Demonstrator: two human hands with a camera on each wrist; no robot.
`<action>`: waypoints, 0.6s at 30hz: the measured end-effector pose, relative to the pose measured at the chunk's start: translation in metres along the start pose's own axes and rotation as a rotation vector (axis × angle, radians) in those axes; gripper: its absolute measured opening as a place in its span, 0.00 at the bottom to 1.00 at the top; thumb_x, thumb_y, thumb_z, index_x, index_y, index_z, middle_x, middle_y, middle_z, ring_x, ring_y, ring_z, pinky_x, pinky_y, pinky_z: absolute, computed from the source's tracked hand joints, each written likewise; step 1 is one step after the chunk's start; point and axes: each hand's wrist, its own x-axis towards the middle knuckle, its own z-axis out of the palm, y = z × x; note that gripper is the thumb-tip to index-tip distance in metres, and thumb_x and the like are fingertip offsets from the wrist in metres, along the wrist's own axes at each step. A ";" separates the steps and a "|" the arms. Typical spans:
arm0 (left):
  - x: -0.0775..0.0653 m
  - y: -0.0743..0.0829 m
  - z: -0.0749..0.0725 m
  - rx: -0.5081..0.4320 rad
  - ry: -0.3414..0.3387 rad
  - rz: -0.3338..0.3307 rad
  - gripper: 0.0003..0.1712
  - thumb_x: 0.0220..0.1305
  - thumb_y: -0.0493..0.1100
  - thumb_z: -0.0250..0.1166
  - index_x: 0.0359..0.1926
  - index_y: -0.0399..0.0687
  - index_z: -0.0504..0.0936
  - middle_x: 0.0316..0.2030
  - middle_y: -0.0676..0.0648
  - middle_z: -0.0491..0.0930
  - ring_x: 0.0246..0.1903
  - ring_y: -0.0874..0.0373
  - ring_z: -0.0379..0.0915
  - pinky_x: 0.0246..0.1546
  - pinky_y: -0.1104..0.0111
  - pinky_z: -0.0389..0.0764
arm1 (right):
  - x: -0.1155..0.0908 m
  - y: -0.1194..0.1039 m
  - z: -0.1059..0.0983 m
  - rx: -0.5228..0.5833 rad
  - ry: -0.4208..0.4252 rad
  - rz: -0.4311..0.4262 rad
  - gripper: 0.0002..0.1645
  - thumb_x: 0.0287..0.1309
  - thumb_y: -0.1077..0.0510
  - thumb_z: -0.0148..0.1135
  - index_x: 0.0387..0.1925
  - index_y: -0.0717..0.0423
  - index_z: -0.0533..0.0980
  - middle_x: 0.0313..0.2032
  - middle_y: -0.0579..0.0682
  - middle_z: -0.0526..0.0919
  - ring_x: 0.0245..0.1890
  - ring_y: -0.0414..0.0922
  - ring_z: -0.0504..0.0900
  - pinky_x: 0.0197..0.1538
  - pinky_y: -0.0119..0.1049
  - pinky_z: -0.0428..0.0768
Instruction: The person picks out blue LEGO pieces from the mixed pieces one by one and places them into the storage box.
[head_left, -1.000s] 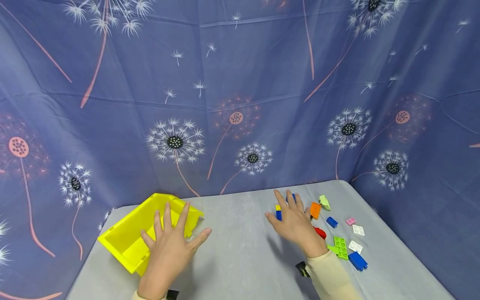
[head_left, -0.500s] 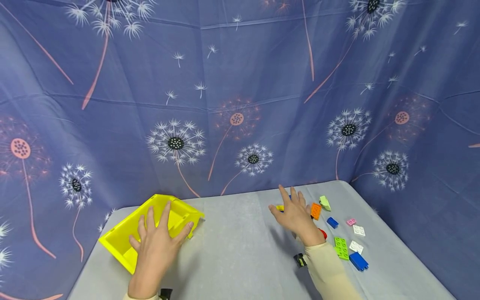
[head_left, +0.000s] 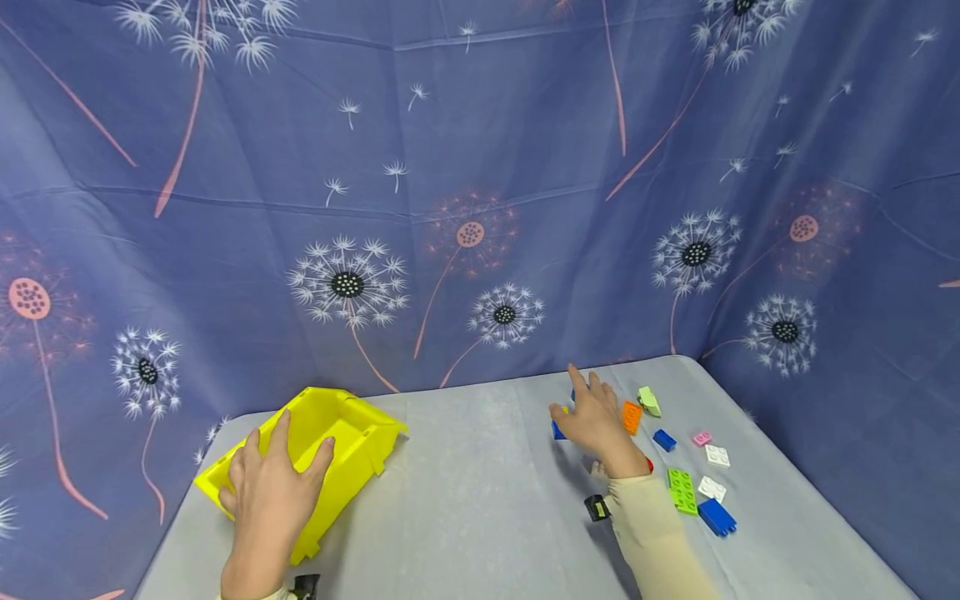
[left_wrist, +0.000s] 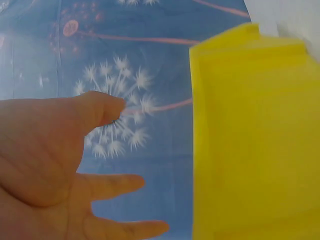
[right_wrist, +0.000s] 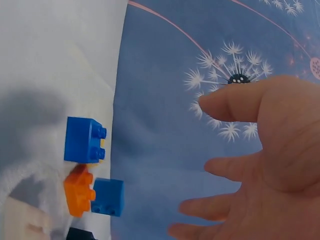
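Observation:
On the left of the table in the head view lies a yellow plastic bin (head_left: 348, 467), its open side facing up and partly covered by my left hand (head_left: 272, 500). That hand hovers with fingers spread; the left wrist view shows it apart from the bin's wall (left_wrist: 255, 145). Over several toy building bricks at the right is my right hand (head_left: 596, 425), fingers loosely extended and holding nothing. Beneath it, a blue brick (right_wrist: 80, 140), an orange brick (right_wrist: 76, 192) and another blue brick (right_wrist: 109, 197) show in the right wrist view.
Right of the right hand lie an orange brick (head_left: 632, 417), a pale green piece (head_left: 648, 402), a pink brick (head_left: 702, 437), white bricks (head_left: 717, 455), a green brick (head_left: 682, 492) and a large blue brick (head_left: 717, 517). A dandelion-print curtain (head_left: 450, 167) hangs behind the table.
My left hand has shifted left across the bin, uncovering more of its right side. The right hand has drifted slightly right and away from me. The bin and bricks appear to lie where they were.

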 end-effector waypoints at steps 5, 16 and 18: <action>0.007 -0.014 -0.008 -0.002 -0.012 -0.053 0.54 0.56 0.75 0.49 0.73 0.50 0.47 0.67 0.26 0.44 0.62 0.24 0.39 0.47 0.31 0.44 | 0.001 -0.003 0.005 -0.023 0.008 -0.011 0.48 0.57 0.46 0.59 0.73 0.50 0.47 0.68 0.70 0.48 0.64 0.71 0.49 0.57 0.69 0.55; 0.027 -0.049 -0.021 0.005 -0.137 -0.231 0.59 0.58 0.71 0.50 0.72 0.38 0.34 0.62 0.18 0.41 0.57 0.18 0.36 0.45 0.32 0.49 | 0.000 -0.008 0.020 -0.050 -0.017 0.000 0.43 0.56 0.48 0.60 0.69 0.59 0.57 0.64 0.68 0.59 0.57 0.69 0.59 0.53 0.63 0.65; 0.029 -0.054 -0.022 0.005 -0.143 -0.245 0.58 0.59 0.69 0.51 0.71 0.35 0.35 0.61 0.17 0.41 0.57 0.19 0.36 0.44 0.32 0.50 | 0.000 -0.007 0.022 -0.055 -0.013 0.004 0.42 0.55 0.49 0.61 0.68 0.61 0.59 0.62 0.68 0.60 0.56 0.69 0.61 0.53 0.63 0.66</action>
